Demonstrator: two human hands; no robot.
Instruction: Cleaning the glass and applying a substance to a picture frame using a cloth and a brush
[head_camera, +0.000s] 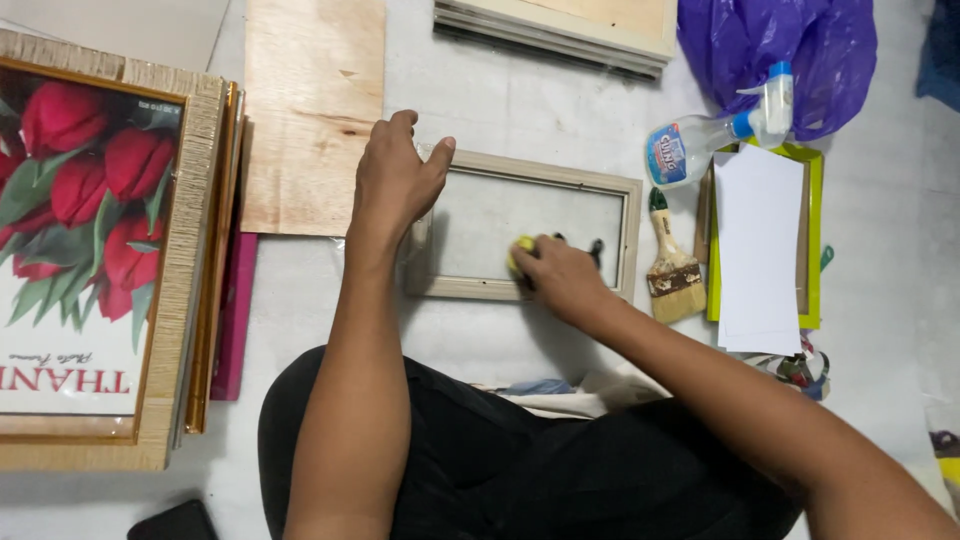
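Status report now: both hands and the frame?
Left hand presses frame corner. Right hand holds yellow tool on lower edge. Paintbrush beside, apart.

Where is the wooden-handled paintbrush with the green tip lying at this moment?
In the head view, the wooden-handled paintbrush lies on the floor right of centre, between the pale rectangular picture frame and the white sheet on the green frame, just below the clear spray bottle.
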